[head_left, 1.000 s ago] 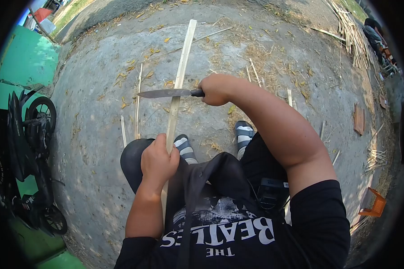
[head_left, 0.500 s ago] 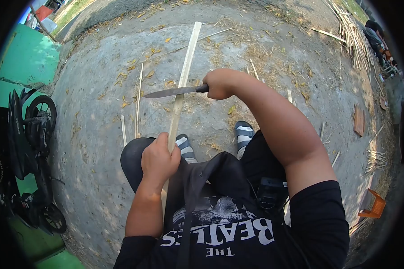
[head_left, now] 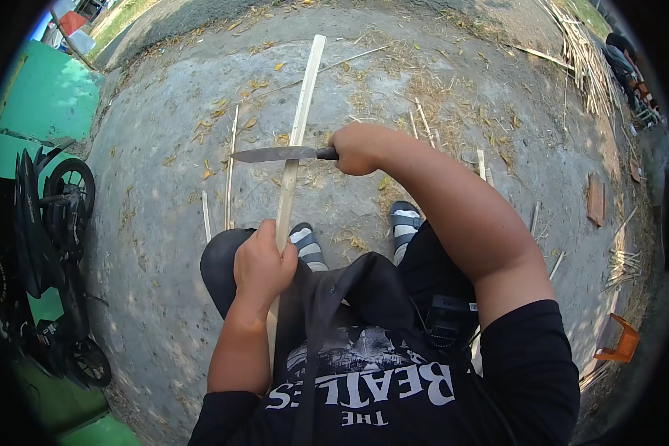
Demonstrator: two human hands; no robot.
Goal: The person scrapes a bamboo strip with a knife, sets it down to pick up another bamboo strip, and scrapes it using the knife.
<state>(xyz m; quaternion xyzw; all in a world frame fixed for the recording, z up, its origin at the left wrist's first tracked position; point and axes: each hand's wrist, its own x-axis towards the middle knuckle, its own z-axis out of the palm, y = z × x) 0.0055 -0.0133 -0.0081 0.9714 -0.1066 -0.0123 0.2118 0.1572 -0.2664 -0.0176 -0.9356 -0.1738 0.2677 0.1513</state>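
Note:
My left hand point(head_left: 264, 260) is wrapped round a long pale strip of bamboo or wood point(head_left: 305, 100) near my left knee. The strip slants away from me, its near end running back beside my thigh. In my right hand point(head_left: 357, 149) is the dark handle of a long knife point(head_left: 267, 154). Its blade lies crosswise over the strip, beyond my left hand, with the tip pointing left. Blade and strip appear to touch; which way the cutting edge faces is hard to tell.
Thin strips point(head_left: 232, 167) lie on the concrete ground point(head_left: 156, 223) among dry leaves. A motorcycle point(head_left: 52, 245) stands at left by a green wall point(head_left: 59, 97). At right are a bamboo pile point(head_left: 583, 59), a brick-coloured block point(head_left: 595, 199), an orange plastic piece point(head_left: 618, 338) and a person point(head_left: 623, 63).
The knife and my right hand have shifted slightly left and closer to my body along the strip. The strip's far end has swung a little left. My left hand has barely moved.

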